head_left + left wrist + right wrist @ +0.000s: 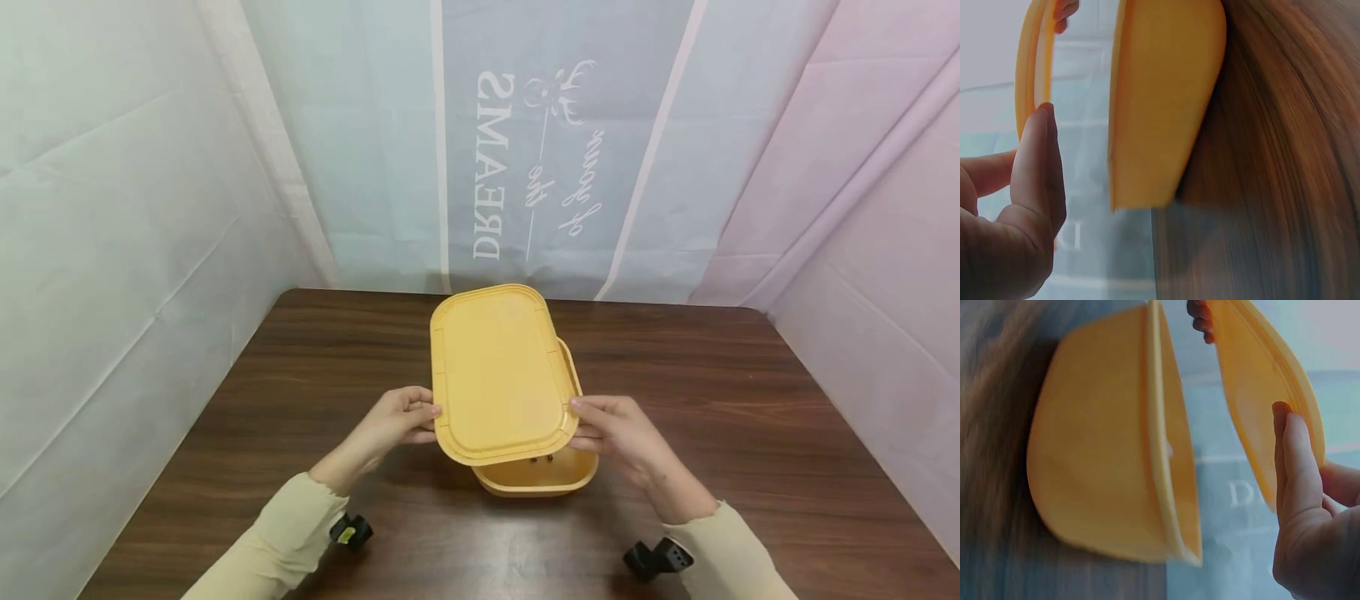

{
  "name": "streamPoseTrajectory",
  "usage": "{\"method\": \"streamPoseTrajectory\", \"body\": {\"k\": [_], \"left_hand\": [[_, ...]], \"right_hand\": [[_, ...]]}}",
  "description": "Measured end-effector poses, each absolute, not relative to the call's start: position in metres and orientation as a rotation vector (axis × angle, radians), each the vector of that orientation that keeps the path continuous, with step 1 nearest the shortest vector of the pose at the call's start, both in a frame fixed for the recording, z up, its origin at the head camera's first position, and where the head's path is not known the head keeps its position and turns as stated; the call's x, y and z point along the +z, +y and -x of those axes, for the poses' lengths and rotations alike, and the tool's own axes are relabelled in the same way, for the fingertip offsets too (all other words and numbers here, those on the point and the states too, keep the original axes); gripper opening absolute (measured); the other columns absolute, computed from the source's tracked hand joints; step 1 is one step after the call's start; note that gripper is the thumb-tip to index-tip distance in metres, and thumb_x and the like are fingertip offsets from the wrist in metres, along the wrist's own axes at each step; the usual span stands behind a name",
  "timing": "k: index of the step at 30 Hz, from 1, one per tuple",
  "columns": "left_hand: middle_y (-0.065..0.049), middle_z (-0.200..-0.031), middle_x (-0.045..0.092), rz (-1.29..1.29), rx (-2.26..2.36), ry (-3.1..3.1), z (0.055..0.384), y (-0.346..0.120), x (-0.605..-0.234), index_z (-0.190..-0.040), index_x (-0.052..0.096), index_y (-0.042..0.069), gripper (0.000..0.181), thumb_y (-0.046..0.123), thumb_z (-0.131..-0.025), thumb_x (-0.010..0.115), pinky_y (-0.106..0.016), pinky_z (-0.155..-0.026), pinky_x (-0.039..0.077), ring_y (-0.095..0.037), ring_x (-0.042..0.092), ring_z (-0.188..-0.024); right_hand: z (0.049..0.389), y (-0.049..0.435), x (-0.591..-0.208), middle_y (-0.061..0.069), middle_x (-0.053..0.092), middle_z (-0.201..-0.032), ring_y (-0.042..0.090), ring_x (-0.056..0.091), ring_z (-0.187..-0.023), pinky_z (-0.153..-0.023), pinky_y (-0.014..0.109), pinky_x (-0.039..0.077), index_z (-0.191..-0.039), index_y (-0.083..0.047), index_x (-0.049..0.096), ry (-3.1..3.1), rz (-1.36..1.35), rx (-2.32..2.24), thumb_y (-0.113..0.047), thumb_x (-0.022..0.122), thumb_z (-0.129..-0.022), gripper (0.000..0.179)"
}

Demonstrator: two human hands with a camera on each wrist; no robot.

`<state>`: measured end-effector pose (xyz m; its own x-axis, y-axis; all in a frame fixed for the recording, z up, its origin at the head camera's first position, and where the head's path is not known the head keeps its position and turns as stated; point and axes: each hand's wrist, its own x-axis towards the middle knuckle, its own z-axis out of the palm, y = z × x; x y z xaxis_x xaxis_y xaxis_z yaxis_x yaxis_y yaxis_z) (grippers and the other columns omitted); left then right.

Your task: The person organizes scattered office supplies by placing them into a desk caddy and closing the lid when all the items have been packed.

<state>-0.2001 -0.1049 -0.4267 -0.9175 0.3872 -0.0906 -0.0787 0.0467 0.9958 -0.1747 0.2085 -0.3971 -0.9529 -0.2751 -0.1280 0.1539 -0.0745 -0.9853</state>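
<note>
A yellow rounded-rectangle lid (498, 375) is held up by both hands over a deep yellow plastic container (536, 482). My left hand (393, 421) pinches the lid's left edge, thumb on top and fingers underneath. At the lid's near right corner, my right hand (618, 433) grips it the same way. Both wrist views show a gap between the lid (1260, 381) and the container's rim (1159, 425). The container stands upright on the table, its far part mostly covered by the lid in the head view. Small dark marks or bits (540, 458) show inside it.
The dark wood-grain table (337, 358) spreads around the container. A grey-blue printed cloth (375, 150) hangs behind the far edge, with pale cloth walls (135, 208) at both sides. A black wrist camera (351, 531) sits beneath the left sleeve, another (658, 560) beneath the right.
</note>
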Motion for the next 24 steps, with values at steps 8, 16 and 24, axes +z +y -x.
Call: {"method": "streamPoseTrajectory", "body": {"k": [8,16,24], "left_hand": [[-0.016,-0.089,0.066,-0.357,1.865,2.010,0.205,-0.064,-0.426,-0.106,0.050,-0.018,0.019,-0.003,-0.094,0.053,-0.032,-0.072,0.056,-0.015,0.065,-0.075],[-0.016,-0.086,0.067,-0.390,1.777,2.004,0.209,-0.032,-0.432,-0.101,0.054,-0.016,0.013,-0.006,-0.094,0.051,-0.035,-0.071,0.056,-0.016,0.066,-0.071],[-0.016,-0.072,0.067,-0.454,1.653,2.026,0.209,0.000,-0.437,-0.085,0.058,-0.012,0.011,-0.004,-0.092,0.056,-0.036,-0.066,0.057,-0.025,0.069,-0.065]], "right_hand": [[0.163,0.245,-0.375,0.005,0.072,-0.093,0.016,0.069,-0.084,-0.074,0.033,0.055,-0.099,-0.008,0.071,2.002,0.390,-2.091,-0.004,0.053,-0.097,0.019],[0.149,0.246,-0.340,0.012,0.072,-0.089,0.023,0.071,-0.078,-0.068,0.041,0.056,-0.103,0.011,0.067,2.169,0.508,-1.947,0.000,0.059,-0.093,0.017],[0.144,0.243,-0.315,0.014,0.070,-0.083,0.025,0.069,-0.071,-0.066,0.040,0.057,-0.101,0.018,0.059,2.297,0.462,-1.708,-0.008,0.064,-0.091,0.028]]}}
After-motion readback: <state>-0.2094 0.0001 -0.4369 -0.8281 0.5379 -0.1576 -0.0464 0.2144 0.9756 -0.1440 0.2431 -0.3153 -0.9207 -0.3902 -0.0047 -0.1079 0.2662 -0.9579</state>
